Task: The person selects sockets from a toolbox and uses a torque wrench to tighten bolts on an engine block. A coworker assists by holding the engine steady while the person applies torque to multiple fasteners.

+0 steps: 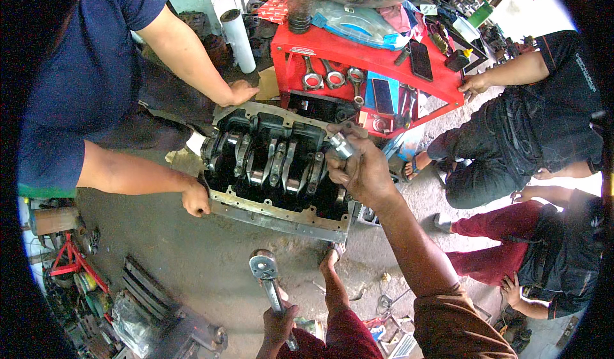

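In my left hand (278,326) is a ratchet wrench (264,266), its round head pointing up and away from me. My right hand (362,167) reaches over the right end of an engine block (275,215), fingers closed around a shiny metal socket (342,145). The block lies with its open side up, showing a crankshaft (258,175) and several bearing caps (275,167). The wrench head is apart from the socket and nearer to me than the block. A co-worker's two hands (196,199) rest on the block's left end.
Beyond the block stands a red tool cart (358,55) with connecting rods (311,78), phones (421,62) and a plastic bottle (299,14). Two other people are at the right; one's hand (473,85) touches the cart. Metal parts (144,288) lie on the floor at lower left.
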The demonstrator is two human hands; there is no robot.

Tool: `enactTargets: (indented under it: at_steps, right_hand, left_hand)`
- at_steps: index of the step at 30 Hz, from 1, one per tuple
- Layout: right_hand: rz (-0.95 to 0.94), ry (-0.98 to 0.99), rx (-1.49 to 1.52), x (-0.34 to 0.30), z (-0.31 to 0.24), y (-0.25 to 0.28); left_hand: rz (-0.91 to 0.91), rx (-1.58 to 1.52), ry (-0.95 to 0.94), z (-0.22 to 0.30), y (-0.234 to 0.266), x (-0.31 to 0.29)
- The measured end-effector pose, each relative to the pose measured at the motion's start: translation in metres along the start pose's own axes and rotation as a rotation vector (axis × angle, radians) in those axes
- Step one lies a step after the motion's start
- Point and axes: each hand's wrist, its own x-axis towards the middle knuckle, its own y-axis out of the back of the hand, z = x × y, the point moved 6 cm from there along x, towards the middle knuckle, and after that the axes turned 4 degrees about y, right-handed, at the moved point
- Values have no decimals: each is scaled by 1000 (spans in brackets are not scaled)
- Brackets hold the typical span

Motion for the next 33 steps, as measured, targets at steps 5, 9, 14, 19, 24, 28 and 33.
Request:
enactTargets:
  at_steps: [5, 9, 14, 19, 24, 28, 33]
  right_hand:
    - [-65, -94, 191, -1, 5, 5]
    - [-115, -129, 277, -1, 10, 9]
    - [-200, -117, 242, -2, 13, 7]
    - [-160, -100, 240, -1, 15, 9]
    - [-224, -72, 218, 0, 18, 7]
    - [-218, -6, 116, 1, 18, 11]
    - [-228, 9, 110, 1, 16, 11]
  left_hand:
    - [-12, -8, -4, 0, 0, -2]
    - [-7, 2, 42, -9, 1, -1]
    - [-25, -20, 2, -13, 0, -1]
    - [10, 37, -20, -12, 3, -1]
    - [15, 20, 25, -19, 6, 2]
    - [1, -22, -35, -22, 6, 3]
    - [13, 59, 21, -28, 9, 4]
